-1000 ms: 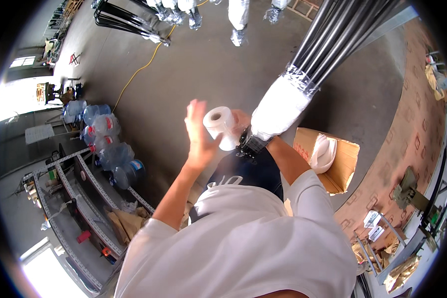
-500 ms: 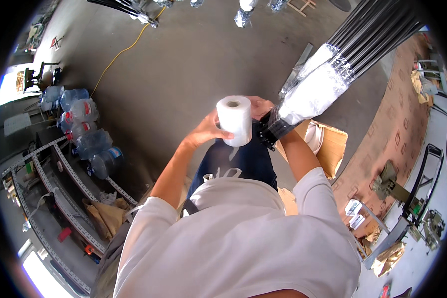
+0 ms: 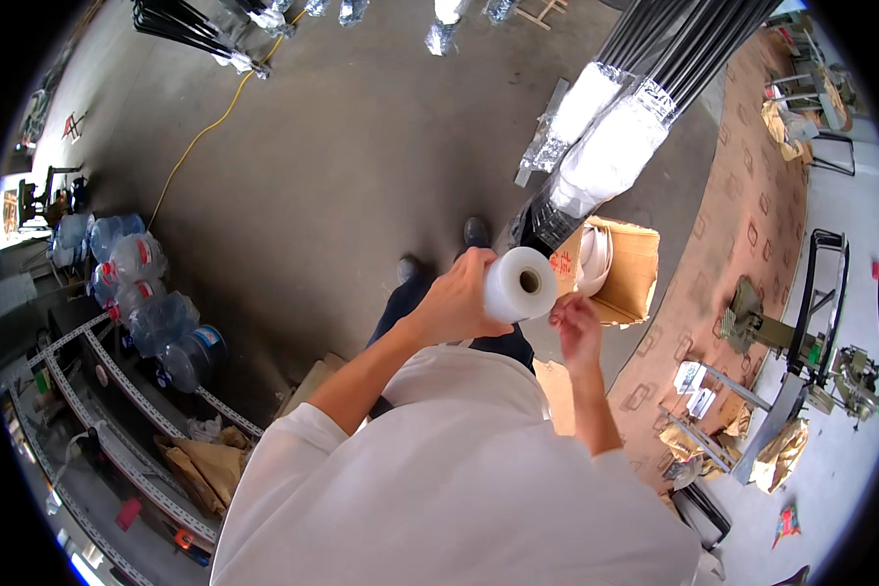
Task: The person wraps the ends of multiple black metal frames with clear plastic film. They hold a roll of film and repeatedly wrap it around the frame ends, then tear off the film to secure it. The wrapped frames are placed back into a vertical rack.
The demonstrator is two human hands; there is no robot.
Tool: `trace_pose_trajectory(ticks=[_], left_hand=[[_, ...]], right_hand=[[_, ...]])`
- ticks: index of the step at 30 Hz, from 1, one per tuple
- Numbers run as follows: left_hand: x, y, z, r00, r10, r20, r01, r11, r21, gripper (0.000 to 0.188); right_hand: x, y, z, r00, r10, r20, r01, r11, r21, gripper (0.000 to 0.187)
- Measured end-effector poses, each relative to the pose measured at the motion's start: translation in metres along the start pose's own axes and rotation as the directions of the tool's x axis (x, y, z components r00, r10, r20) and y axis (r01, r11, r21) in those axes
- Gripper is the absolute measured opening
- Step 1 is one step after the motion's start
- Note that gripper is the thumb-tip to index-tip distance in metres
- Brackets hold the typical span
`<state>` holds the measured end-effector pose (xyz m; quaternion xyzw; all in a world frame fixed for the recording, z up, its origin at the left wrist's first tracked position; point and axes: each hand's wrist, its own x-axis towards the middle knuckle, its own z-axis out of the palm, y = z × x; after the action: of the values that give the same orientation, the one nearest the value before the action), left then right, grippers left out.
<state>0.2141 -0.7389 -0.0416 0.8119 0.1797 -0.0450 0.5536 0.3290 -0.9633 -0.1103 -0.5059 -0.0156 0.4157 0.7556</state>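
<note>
My left hand (image 3: 457, 301) is wrapped round a roll of clear stretch film (image 3: 503, 293), tilted so its hollow core faces up and right. Just right of the roll is my right hand (image 3: 578, 330), its fingers curled in a pinch; whether they hold the film's loose end does not show. Beyond both hands leans a bundle of long black rods (image 3: 698, 44), its nearer part padded in white wrapping (image 3: 610, 151). Black, shiny film (image 3: 547, 220) covers the bundle's near tip, partly hidden behind the roll.
Right of the bundle's tip stands an open cardboard box (image 3: 630, 273) with white material inside. Large water bottles (image 3: 161, 322) crowd a metal rack (image 3: 132, 381) at left. A yellow cable (image 3: 200, 132) crosses the floor. More wrapped rod bundles (image 3: 186, 34) lie far off. Machinery (image 3: 801, 342) stands at right.
The film roll has moved right and nearer my body, tipping over, carried by my left hand. My right hand has come back from behind it to its right side. The view has shifted.
</note>
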Motion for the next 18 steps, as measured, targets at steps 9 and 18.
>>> trace_pose_trajectory(ticks=[9,18], left_hand=[[0.011,0.005,0.013,0.961,0.275,0.025,-0.275,0.951,0.138,0.072],[0.142,0.007,0.017,0.976,0.197,-0.094,-0.209,0.968,-0.141,0.065]], right_hand=[[-0.006,0.012,0.099,0.895,-0.356,-0.268,0.306,0.928,-0.212,0.079],[-0.010,-0.002,0.090,0.928,-0.276,-0.251,0.233,0.954,-0.189,0.087]])
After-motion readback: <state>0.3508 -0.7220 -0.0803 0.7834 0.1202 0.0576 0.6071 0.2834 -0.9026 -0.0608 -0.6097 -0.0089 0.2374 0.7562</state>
